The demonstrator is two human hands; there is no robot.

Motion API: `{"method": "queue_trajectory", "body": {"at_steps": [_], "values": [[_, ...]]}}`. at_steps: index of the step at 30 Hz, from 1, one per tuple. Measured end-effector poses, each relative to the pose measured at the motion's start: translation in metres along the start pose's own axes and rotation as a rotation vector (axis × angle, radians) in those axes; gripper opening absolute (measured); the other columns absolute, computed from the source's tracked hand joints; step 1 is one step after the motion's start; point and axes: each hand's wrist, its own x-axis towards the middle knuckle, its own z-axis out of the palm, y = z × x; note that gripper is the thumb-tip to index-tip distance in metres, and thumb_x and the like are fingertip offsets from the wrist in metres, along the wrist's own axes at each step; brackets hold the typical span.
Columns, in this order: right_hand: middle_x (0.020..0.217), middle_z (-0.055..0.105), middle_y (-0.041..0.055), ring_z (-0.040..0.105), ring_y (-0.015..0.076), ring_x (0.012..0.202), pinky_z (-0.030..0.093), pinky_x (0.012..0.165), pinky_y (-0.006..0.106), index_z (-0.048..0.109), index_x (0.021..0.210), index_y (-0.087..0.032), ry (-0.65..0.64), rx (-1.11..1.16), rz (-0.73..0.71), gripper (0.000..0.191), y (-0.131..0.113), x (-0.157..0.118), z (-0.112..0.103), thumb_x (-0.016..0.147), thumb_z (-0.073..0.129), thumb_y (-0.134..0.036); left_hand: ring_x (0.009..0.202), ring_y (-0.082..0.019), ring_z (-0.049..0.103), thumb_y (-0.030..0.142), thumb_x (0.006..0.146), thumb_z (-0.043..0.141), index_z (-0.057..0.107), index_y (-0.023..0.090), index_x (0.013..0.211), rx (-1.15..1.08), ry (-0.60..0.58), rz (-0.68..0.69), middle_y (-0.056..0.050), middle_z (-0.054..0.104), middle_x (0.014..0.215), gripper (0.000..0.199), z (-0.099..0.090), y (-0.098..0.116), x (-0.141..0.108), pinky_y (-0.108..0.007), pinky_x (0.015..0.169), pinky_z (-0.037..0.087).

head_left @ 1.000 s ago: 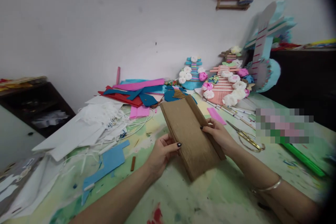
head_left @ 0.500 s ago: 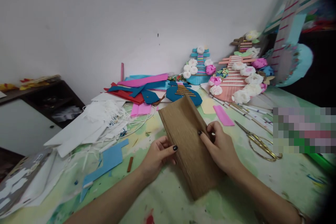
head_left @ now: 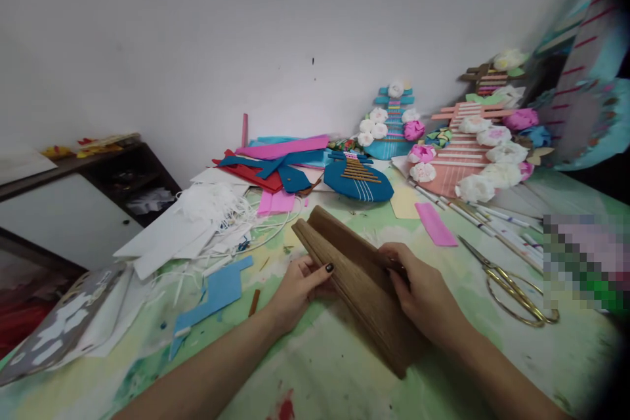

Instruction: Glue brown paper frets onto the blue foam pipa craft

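A folded sheet of brown, wood-grained paper point(head_left: 354, 282) is held slantwise above the table, its fold partly open toward the top. My left hand point(head_left: 301, 289) grips its left edge, thumb on top and fingers curled beneath. On the right side, my right hand point(head_left: 418, 282) holds the other flap, with its thumb inside the fold and some fingertips hidden. Gold-handled scissors point(head_left: 514, 285) lie to the right of my right hand. A small brown strip point(head_left: 254, 302) rests left of my left hand.
Blue felt-like scraps point(head_left: 221, 289), white sheets point(head_left: 162, 236) and tangled white string point(head_left: 211, 207) lie left. Behind are a dark blue instrument-shaped piece point(head_left: 358, 180), a pink piece with flowers point(head_left: 467, 151) and a pink strip point(head_left: 436, 224). Thin sticks point(head_left: 472, 220) lie right.
The brown sheet has tipped and its fold now opens upward. My right thumb has moved from its top face into the fold. The view has shifted slightly left.
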Motion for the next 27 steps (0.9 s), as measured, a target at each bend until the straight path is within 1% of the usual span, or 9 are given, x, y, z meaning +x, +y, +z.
{"method": "queue_trajectory", "body": {"at_steps": [2, 4, 6, 9, 13, 18, 21, 24, 27], "values": [[0.103, 0.066, 0.0061, 0.065, 0.0228, 0.091, 0.048, 0.073, 0.035, 0.041, 0.112, -0.026, 0.030, 0.022, 0.013, 0.029, -0.001, -0.002, 0.002, 0.085, 0.036, -0.016, 0.071, -0.018, 0.065, 0.028, 0.068, 0.077, 0.068, 0.011, 0.089, -0.022, 0.073, 0.051, -0.009, 0.070, 0.085, 0.029, -0.005, 0.004, 0.004, -0.030, 0.062, 0.056], [0.107, 0.066, 0.0077, 0.065, 0.0234, 0.096, 0.049, 0.076, 0.035, 0.039, 0.117, -0.026, 0.081, 0.020, 0.028, 0.034, 0.000, -0.002, 0.003, 0.084, 0.037, -0.016, 0.070, -0.018, 0.065, 0.026, 0.065, 0.079, 0.068, 0.011, 0.091, -0.032, 0.110, 0.075, -0.009, 0.070, 0.085, 0.032, -0.010, 0.006, 0.007, -0.028, 0.059, 0.056], [0.108, 0.066, 0.0083, 0.064, 0.0234, 0.097, 0.050, 0.076, 0.036, 0.039, 0.118, -0.026, 0.113, 0.007, 0.028, 0.036, 0.000, -0.002, 0.003, 0.084, 0.037, -0.015, 0.067, -0.017, 0.065, 0.025, 0.062, 0.081, 0.069, 0.011, 0.089, -0.035, 0.108, 0.063, -0.009, 0.071, 0.082, 0.033, -0.015, 0.006, 0.009, -0.027, 0.057, 0.055], [0.108, 0.065, 0.0083, 0.065, 0.0232, 0.094, 0.050, 0.076, 0.036, 0.041, 0.117, -0.026, 0.117, -0.003, 0.005, 0.035, 0.002, 0.000, 0.000, 0.084, 0.038, -0.016, 0.065, -0.018, 0.066, 0.024, 0.060, 0.082, 0.068, 0.010, 0.084, -0.029, 0.095, 0.025, -0.009, 0.072, 0.078, 0.031, -0.017, 0.005, 0.008, -0.026, 0.056, 0.055], [0.104, 0.065, 0.0082, 0.065, 0.0232, 0.090, 0.049, 0.076, 0.036, 0.041, 0.119, -0.026, 0.061, 0.022, -0.012, 0.040, 0.006, 0.002, -0.009, 0.081, 0.040, -0.015, 0.066, -0.018, 0.067, 0.026, 0.062, 0.080, 0.067, 0.010, 0.088, -0.053, 0.095, 0.045, -0.009, 0.072, 0.080, 0.033, -0.017, 0.008, 0.008, -0.028, 0.058, 0.055], [0.105, 0.064, 0.0087, 0.064, 0.0214, 0.093, 0.048, 0.080, 0.035, 0.041, 0.121, -0.024, 0.063, 0.037, -0.009, 0.043, 0.008, 0.003, -0.017, 0.079, 0.040, -0.012, 0.065, -0.014, 0.066, 0.024, 0.061, 0.081, 0.068, 0.011, 0.088, -0.087, 0.150, 0.085, -0.006, 0.071, 0.081, 0.033, -0.026, 0.013, 0.017, -0.022, 0.056, 0.054], [0.102, 0.064, 0.0089, 0.064, 0.0206, 0.088, 0.047, 0.077, 0.033, 0.041, 0.120, -0.022, 0.047, -0.001, -0.016, 0.044, 0.007, 0.003, -0.015, 0.077, 0.040, -0.009, 0.065, -0.015, 0.066, 0.023, 0.062, 0.080, 0.068, 0.010, 0.087, -0.090, 0.104, 0.087, -0.006, 0.071, 0.079, 0.030, -0.032, 0.013, 0.021, -0.025, 0.058, 0.055], [0.099, 0.065, 0.0079, 0.063, 0.0212, 0.085, 0.045, 0.075, 0.033, 0.040, 0.121, -0.021, -0.025, -0.044, -0.027, 0.048, 0.006, 0.002, -0.013, 0.075, 0.040, -0.006, 0.064, -0.016, 0.067, 0.024, 0.068, 0.076, 0.067, 0.011, 0.089, -0.094, 0.030, 0.070, -0.007, 0.070, 0.079, 0.026, -0.036, 0.013, 0.023, -0.028, 0.060, 0.057], [0.098, 0.066, 0.0079, 0.062, 0.0219, 0.087, 0.044, 0.076, 0.033, 0.042, 0.121, -0.020, -0.044, -0.078, -0.028, 0.051, 0.008, 0.002, -0.011, 0.073, 0.040, -0.004, 0.059, -0.015, 0.066, 0.020, 0.070, 0.074, 0.066, 0.011, 0.087, -0.090, 0.068, 0.068, -0.007, 0.070, 0.076, 0.021, -0.038, 0.015, 0.023, -0.023, 0.053, 0.055]]}}
